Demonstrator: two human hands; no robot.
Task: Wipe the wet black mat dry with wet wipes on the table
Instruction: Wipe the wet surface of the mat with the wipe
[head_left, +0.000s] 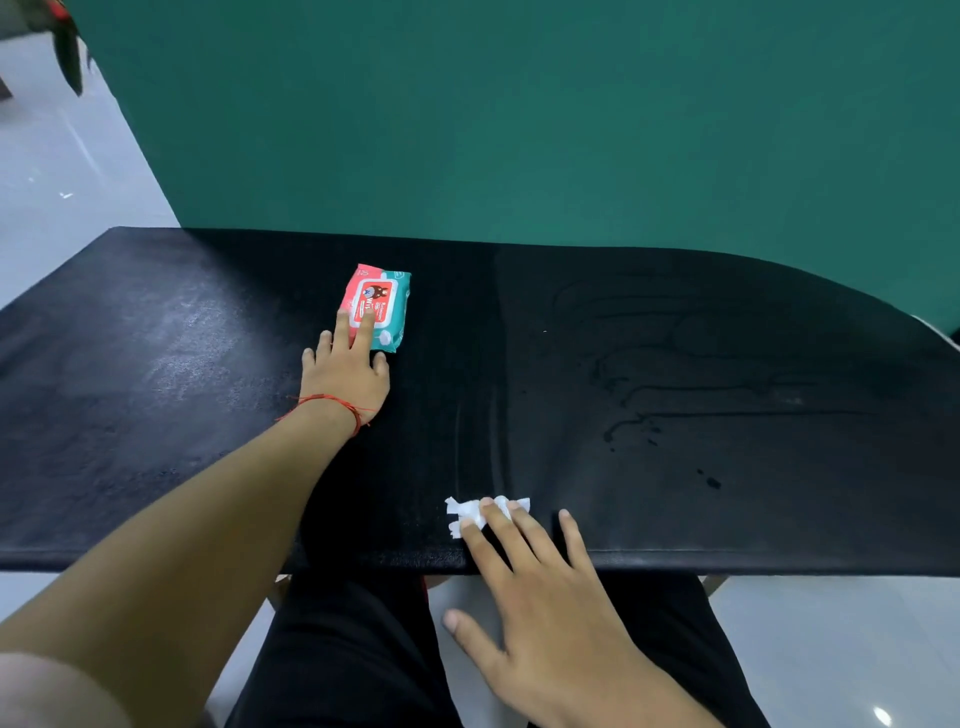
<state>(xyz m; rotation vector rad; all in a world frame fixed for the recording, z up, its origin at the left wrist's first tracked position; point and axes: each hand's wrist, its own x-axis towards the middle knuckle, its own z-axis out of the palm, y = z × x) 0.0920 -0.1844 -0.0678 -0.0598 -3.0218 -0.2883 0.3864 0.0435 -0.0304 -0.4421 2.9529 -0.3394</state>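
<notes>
Right hand presses a wipe flat at the mat's near edge, left hand lies flat on the pack; the damp wipe may just smear the droplets.

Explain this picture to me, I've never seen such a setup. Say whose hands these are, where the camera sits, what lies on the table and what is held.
No machine here: a person works bare-handed, and the one camera sits on their head, looking down. A black mat lies spread before them; wet streaks show on its right part. The left hand rests straight fingers on a pack of wipes. The right hand presses a white wipe flat near the mat's front edge. Neither hand grips anything.
</notes>
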